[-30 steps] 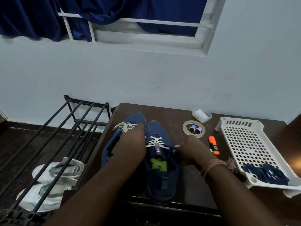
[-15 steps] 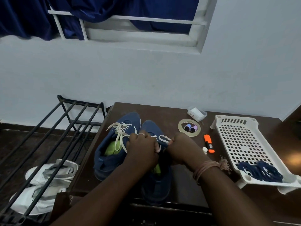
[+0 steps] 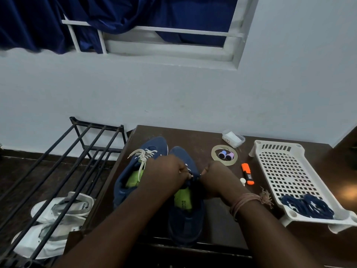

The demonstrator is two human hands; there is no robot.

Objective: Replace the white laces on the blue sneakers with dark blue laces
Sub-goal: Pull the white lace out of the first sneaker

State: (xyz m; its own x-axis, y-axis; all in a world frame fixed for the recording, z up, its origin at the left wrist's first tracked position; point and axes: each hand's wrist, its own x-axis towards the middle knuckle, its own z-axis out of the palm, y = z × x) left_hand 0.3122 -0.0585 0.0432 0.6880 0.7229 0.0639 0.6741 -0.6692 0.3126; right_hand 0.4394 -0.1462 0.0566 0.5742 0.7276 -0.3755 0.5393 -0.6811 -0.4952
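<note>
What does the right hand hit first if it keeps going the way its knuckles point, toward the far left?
Probably the left hand, just across the right sneaker tongue from the right hand. Depth is unclear; it could meet the tongue first.

You face a pale blue-grey wall [image 3: 193, 97] with a white-framed window [image 3: 170, 47] set high in it, its white bars partly draped by a dark blue curtain [image 3: 48, 22]. Below you stands a dark brown wooden counter [image 3: 197, 140], pushed against the wall. To your left, a black metal rack [image 3: 63, 161] of parallel bars slopes over a dark floor [image 3: 19, 171], with a dark skirting strip [image 3: 48, 153] running along the wall's base. At your far right, a warm patch of light [image 3: 349, 192] glows on the dark surface. The room around you is dim overall.
</note>
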